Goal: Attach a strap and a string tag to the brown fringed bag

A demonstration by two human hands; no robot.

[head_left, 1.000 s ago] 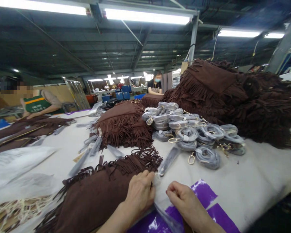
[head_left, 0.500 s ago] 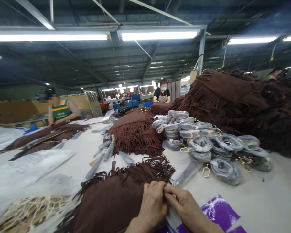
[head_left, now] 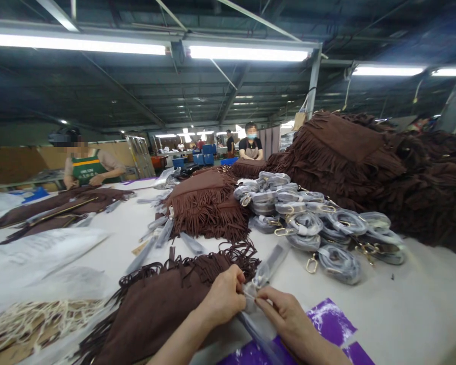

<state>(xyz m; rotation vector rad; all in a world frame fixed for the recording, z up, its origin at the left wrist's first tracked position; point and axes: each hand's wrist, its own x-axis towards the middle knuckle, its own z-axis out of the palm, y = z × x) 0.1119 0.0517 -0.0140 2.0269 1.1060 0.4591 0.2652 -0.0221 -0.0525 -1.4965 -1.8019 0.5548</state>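
Note:
My left hand (head_left: 227, 295) and my right hand (head_left: 287, 317) are close together, fingers pinched on a long grey strap wrapped in clear plastic (head_left: 272, 261). A whitish bit of the wrapping shows between my fingertips, too small to make out fully. The strap runs on below my hands toward the purple sheet. Beside my left forearm lies a dark brown fringed bag (head_left: 163, 309), its fringe spread toward the far side.
Coiled, plastic-wrapped straps with gold clips (head_left: 304, 223) are heaped to the right. A brown fringed stack (head_left: 203, 195) and a tall brown pile (head_left: 349, 152) stand behind. Purple sheets (head_left: 329, 319) lie near my right wrist, white cords (head_left: 34, 324) at left. Co-workers (head_left: 91, 167) are across the table.
My hands have come slightly apart, exposing the plastic-wrapped strap between them. My left hand has moved a little left, off the brown bag's edge. The whole view has shifted slightly.

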